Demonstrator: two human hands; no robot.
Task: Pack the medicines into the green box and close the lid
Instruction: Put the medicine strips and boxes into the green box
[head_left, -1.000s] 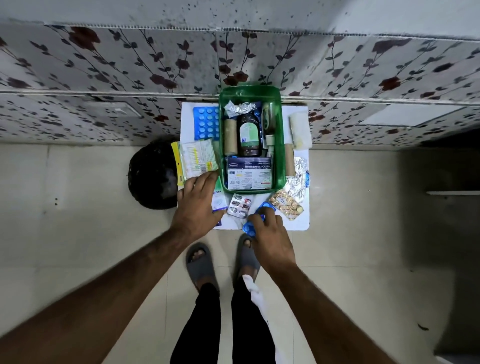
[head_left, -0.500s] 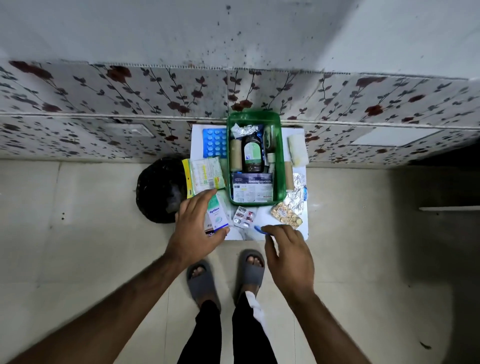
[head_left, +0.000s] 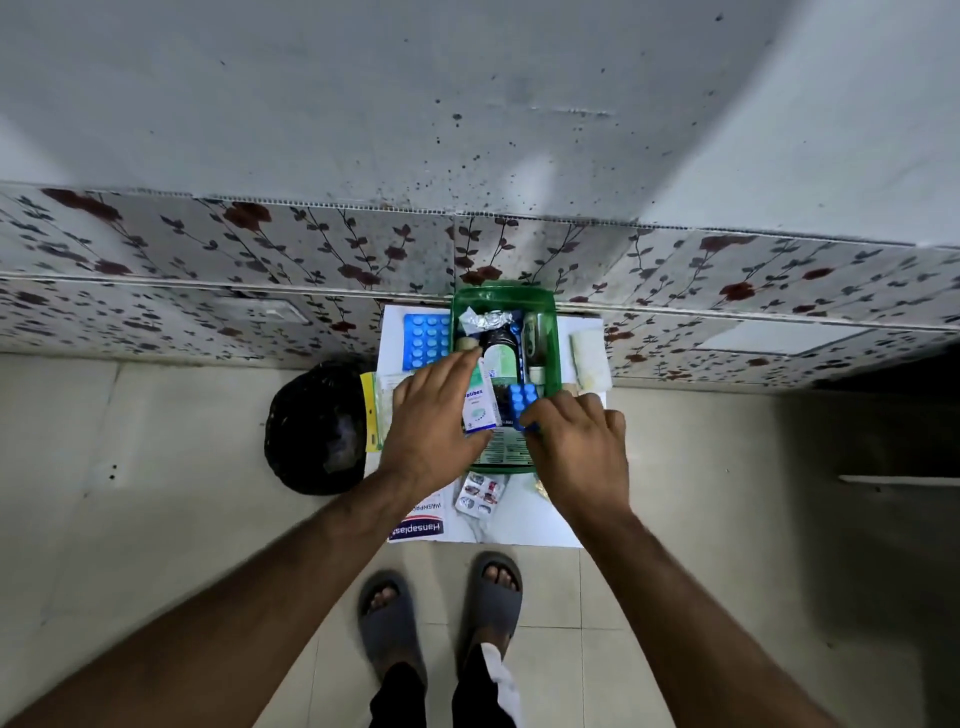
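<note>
The green box (head_left: 551, 332) stands open on a small white table (head_left: 524, 525) against the wall, holding a brown syrup bottle (head_left: 500, 353), foil strips and cartons. My left hand (head_left: 434, 415) holds a small white and teal medicine carton (head_left: 480, 405) over the box's left side. My right hand (head_left: 576, 441) pinches a blue blister strip (head_left: 521, 400) over the box's middle. On the table lie a large blue blister sheet (head_left: 426, 341), a dark pill strip (head_left: 480, 496), a Hansaplast pack (head_left: 418, 527), a white gauze roll (head_left: 587, 358) and a yellow-edged sachet (head_left: 375, 410).
A black bin bag (head_left: 314, 426) sits on the floor left of the table. The floral-tiled wall (head_left: 260, 260) rises right behind the box. My feet in grey slippers (head_left: 441, 608) stand on the tiled floor just before the table's near edge.
Both hands rose from the table's front edge to over the box. My left hand carried the carton up; my right hand picked up the blue blister strip and brought it along.
</note>
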